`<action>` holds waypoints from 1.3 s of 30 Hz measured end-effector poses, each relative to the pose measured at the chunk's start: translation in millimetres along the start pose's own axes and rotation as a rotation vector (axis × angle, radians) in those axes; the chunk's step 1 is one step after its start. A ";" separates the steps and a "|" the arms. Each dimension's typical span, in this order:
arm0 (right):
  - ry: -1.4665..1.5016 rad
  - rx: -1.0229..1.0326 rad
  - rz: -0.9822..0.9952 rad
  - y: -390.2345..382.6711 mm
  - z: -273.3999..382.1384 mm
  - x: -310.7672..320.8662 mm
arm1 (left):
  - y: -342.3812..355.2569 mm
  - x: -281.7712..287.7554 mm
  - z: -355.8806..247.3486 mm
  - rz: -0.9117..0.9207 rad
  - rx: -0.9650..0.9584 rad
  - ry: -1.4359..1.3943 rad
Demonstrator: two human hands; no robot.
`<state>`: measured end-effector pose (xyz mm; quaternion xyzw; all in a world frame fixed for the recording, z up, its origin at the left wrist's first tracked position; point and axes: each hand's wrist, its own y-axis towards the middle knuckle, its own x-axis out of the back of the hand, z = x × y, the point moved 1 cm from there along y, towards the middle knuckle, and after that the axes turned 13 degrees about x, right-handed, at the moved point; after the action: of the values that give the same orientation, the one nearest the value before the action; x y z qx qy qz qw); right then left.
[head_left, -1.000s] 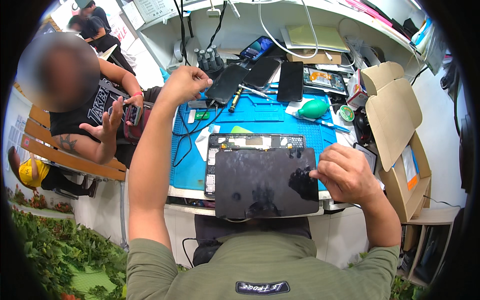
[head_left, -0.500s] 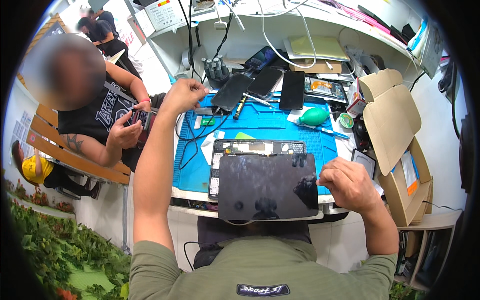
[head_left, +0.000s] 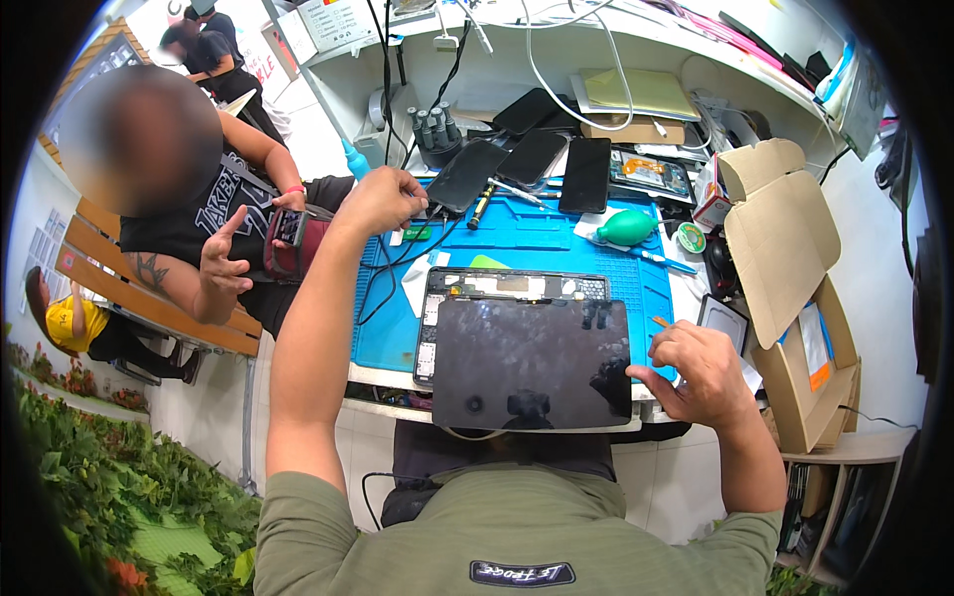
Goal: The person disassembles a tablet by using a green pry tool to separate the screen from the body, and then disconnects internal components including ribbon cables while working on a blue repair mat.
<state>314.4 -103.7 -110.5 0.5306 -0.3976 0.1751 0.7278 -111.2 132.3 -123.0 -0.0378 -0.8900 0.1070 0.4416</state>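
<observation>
Blue mat (head_left: 542, 243) covers the bench. One dark tablet screen (head_left: 532, 363) lies at its near edge, right hand (head_left: 696, 372) pinching its right side. Left hand (head_left: 383, 199), raised, fingers curled shut. Three phones (head_left: 537, 159) lie at the far edge.

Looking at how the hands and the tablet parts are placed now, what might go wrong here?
Three possible risks:
1. The dark screen panel overhangs the near edge of the blue mat; only the right hand touches its right edge, so it may slip or crack.
2. The left hand is raised over black cables and could snag them.
3. The open tablet body lies exposed, and a nearby screwdriver might roll onto it.
</observation>
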 end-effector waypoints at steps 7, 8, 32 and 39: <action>0.051 -0.025 -0.019 -4.0 0.7 -0.7 | -22.8 -12.3 -14.2 -0.116 -0.085 0.169; 0.049 -0.019 -0.030 -2.9 0.9 -1.3 | -23.3 -13.8 -14.2 -0.150 -0.080 0.193; -0.007 -0.021 0.064 1.3 10.7 -4.6 | -6.6 -40.5 -15.4 -0.342 -0.059 0.272; -0.021 -0.097 0.195 -1.7 15.0 -3.9 | -9.1 -15.3 -24.8 -0.054 0.030 0.206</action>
<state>307.3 -117.4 -112.7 0.4552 -0.4628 0.2198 0.7282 -82.0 124.8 -118.4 -0.0178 -0.8388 0.1040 0.5341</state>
